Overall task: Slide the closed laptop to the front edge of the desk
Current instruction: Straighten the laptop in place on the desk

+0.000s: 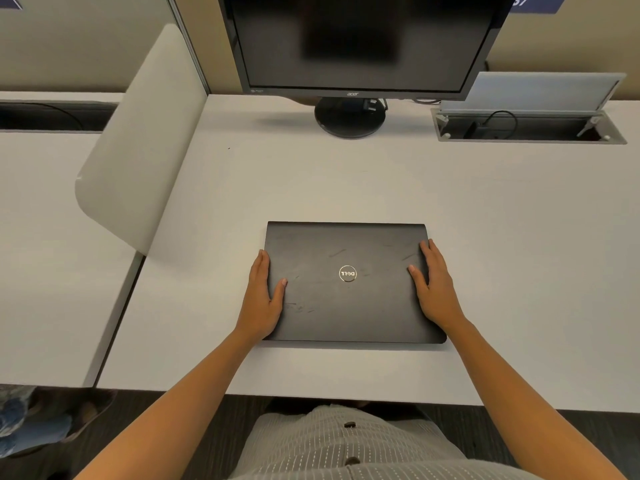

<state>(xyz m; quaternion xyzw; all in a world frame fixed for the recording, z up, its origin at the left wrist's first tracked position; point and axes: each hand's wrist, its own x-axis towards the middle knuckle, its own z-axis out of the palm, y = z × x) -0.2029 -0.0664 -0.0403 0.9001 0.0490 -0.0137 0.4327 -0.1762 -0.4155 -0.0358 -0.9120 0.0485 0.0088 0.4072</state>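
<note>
A closed black laptop (349, 299) with a round silver logo lies flat on the white desk (311, 181), a short strip of bare desk between its near side and the desk's front edge. My left hand (261, 299) clasps its left side, thumb on the lid and fingers along the edge. My right hand (434, 289) holds the right side the same way, thumb resting on the lid.
A black monitor (360, 43) on a round stand (349, 117) stands at the back of the desk. An open cable box (530, 128) with its lid raised sits at the back right. A curved white divider panel (138, 147) borders the desk on the left.
</note>
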